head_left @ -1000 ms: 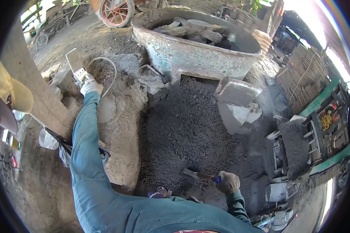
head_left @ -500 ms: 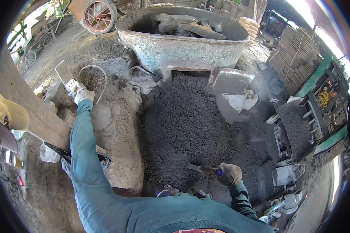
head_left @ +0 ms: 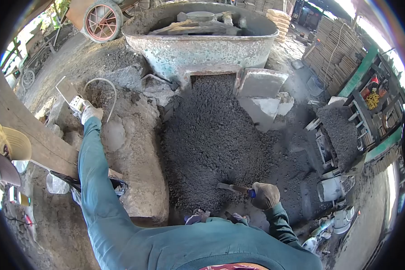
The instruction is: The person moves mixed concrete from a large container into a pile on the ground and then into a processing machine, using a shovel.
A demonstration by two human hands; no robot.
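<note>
My left hand (head_left: 91,112), in a pale glove, reaches out to the upper left and is closed at a small switch box (head_left: 78,102) with a raised metal flap; a pale hose curves beside it. At the lower right, my gloved right hand (head_left: 266,196) is wrapped round the handle of a trowel-like tool (head_left: 233,187). Its blade points left and rests at the near part of a dark, crumbly heap (head_left: 211,135). The heap spills from the opening of a large worn metal mixer (head_left: 202,56).
A hinged metal door (head_left: 262,83) stands beside the mixer opening. A rough concrete block (head_left: 141,180) lies left of the heap, near a wooden post (head_left: 36,130). Dark material fills a hopper (head_left: 337,130) at the right. A red-rimmed wheel (head_left: 103,21) is at the upper left.
The pieces inside the mixer have changed position. The view has shifted slightly, and both hands keep nearly the same poses.
</note>
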